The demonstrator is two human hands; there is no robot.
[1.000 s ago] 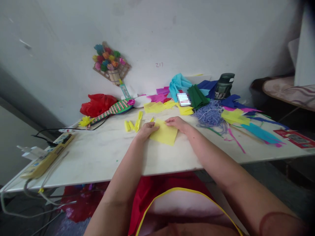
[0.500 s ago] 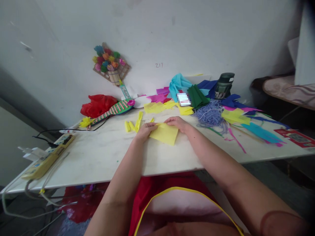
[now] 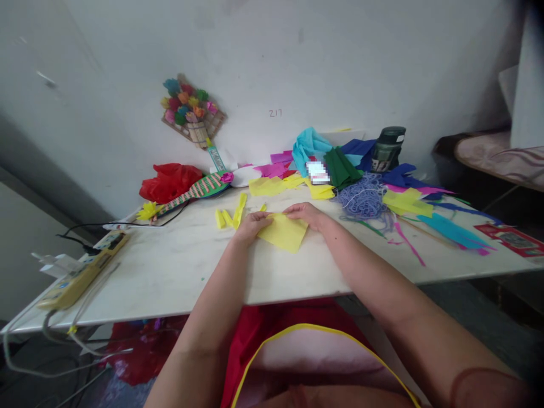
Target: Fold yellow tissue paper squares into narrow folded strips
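A square of yellow crepe paper lies between my hands just above or on the white table. My left hand is closed on its upper left edge, thumb pointing inward. On the upper right edge, my right hand pinches the same sheet. The far edge between the thumbs looks slightly folded or gathered. Just left of my left hand are several narrow yellow paper pieces, rolled or folded.
Behind my hands lie yellow sheets, a dark green paper and a tangle of purple yarn. A dark bottle stands at the back right. A decorated paddle-shaped craft and a power strip are on the left.
Almost nothing differs. Both hands keep their hold on the yellow paper, whose lower edge has shifted very slightly.
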